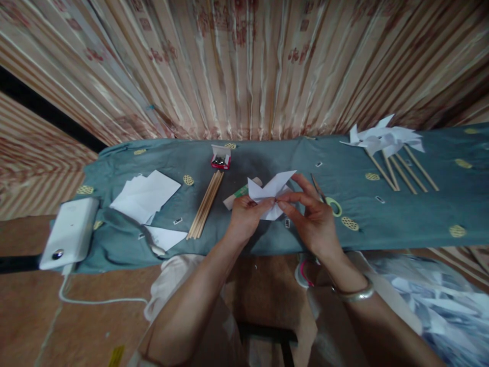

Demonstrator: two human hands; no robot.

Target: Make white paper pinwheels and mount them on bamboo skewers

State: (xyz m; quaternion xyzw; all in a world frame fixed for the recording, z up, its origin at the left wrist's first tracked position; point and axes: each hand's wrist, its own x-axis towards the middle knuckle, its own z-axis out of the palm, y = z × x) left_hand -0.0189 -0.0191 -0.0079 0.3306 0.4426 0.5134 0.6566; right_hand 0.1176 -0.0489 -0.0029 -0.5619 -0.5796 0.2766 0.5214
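Pinching a white paper pinwheel [273,190], both hands [245,216] [316,223] are nearly closed.

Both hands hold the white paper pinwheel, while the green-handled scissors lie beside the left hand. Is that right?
Not quite: the head view shows the green-handled scissors lying beside the right hand, not the left hand. Both hands do hold the white paper pinwheel.

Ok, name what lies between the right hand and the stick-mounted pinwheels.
In the head view, scissors lie on the patterned cloth, close beside the right hand.
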